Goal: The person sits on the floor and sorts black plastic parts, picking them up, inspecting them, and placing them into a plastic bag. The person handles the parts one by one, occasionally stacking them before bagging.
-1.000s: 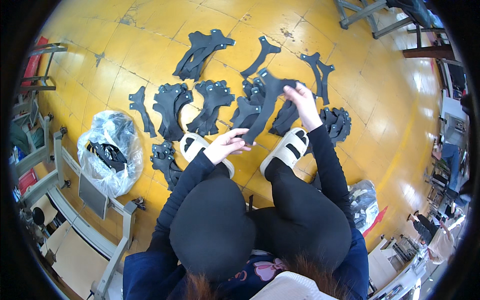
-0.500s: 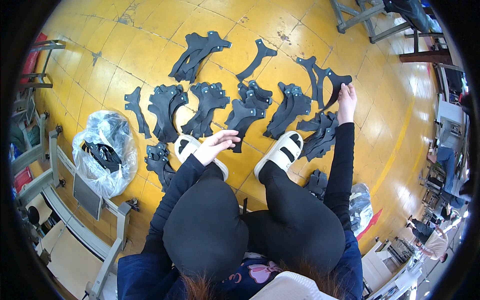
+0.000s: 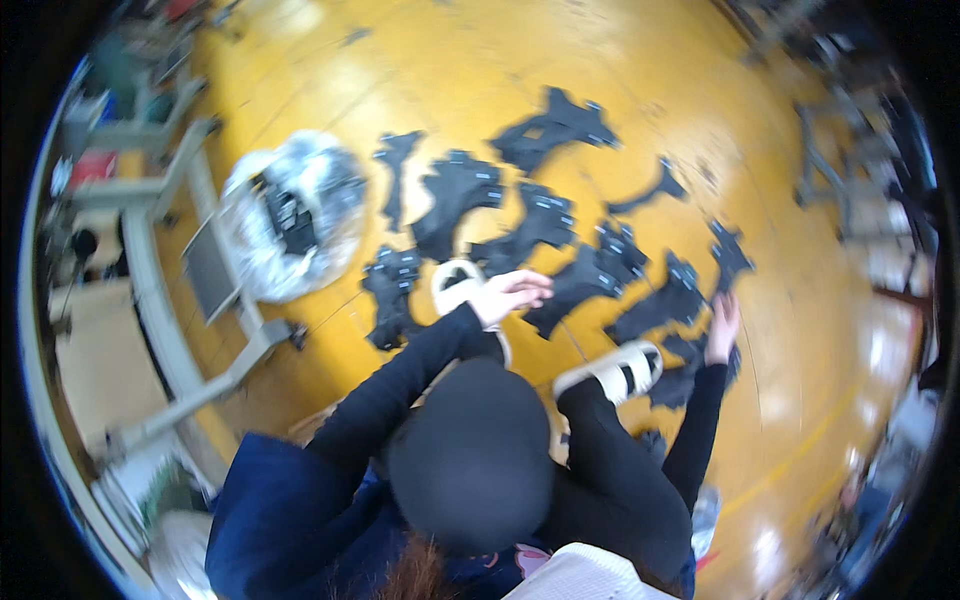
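Dark, flat, Y-shaped pieces, seemingly fabric, lie in groups on the floor before my feet. My left hand (image 3: 512, 297) is held out above my left sandal (image 3: 457, 285), fingers stretched and holding nothing. To its right is a pile of dark pieces (image 3: 572, 290). My right hand (image 3: 725, 328) is low at the right, its fingertips at the lower end of a small dark group (image 3: 729, 258). Motion blur hides whether those fingers grip a piece. Another dark pile (image 3: 662, 300) lies just left of that hand, and one (image 3: 680, 382) is partly behind its wrist.
A clear plastic bag (image 3: 335, 185) with black items inside stands on the yellow floor (image 3: 480, 60) at the left. Beside it runs a grey metal frame (image 3: 245, 365) with a pedal plate (image 3: 215, 275). More table legs (image 3: 825, 165) stand at the far right.
The view has swung, so the floor and pieces appear shifted and tilted. My right hand held a Y-shaped piece out at the right; now it is lower beside a group. The left hand stays outstretched.
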A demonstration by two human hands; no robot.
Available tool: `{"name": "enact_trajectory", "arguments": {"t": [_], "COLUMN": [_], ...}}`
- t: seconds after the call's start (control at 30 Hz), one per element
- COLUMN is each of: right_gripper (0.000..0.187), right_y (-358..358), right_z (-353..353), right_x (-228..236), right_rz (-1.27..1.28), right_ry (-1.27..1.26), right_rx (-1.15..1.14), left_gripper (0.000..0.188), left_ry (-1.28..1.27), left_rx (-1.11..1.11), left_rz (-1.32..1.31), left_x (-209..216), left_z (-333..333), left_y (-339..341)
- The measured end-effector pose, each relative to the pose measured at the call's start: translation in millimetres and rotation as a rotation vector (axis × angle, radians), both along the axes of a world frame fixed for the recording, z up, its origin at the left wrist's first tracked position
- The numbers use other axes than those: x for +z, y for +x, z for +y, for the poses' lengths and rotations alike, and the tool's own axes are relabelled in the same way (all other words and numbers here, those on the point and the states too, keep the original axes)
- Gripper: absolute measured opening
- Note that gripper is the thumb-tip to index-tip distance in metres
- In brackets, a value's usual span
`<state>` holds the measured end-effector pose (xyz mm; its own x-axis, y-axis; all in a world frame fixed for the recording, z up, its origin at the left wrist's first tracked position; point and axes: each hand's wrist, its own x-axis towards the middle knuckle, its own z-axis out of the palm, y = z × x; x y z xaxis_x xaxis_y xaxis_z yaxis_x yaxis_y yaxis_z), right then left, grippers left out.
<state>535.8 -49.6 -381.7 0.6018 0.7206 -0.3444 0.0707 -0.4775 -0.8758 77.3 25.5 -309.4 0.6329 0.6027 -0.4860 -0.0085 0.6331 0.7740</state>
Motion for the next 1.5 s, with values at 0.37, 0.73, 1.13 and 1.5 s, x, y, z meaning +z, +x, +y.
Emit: {"name": "enact_trajectory", "arguments": {"t": [0.37,0.73,1.13,1.5], "right_gripper": [0.040,0.037,0.037,0.027], "right_y": [-93.4,-83.1,-97.7,-96.9], "right_z": [-79.9,-78.0,-67.3,-57.9], "right_x": [19.8,59.4,56.3,50.0], "right_rz": [-0.249,-0.328,-0.240,-0.197], "right_ry": [-0.053,-0.084,-0.094,-0.135], "right_rx": [0.272,0.291,0.415,0.497], "left_gripper": [0.039,0.073,0.086,0.041], "left_ry": [0.488,0.135,0.118,0.048], "left_rx": [1.391,1.255,0.971,0.738], "left_rz": [0.608,1.027,1.256,1.573], "left_x": [-50.3,-165.9,-148.3,-64.6], "left_z": [79.2,84.1,70.3,64.9], "left_y": [-218.5,-403.1,-468.3,-416.4]}}
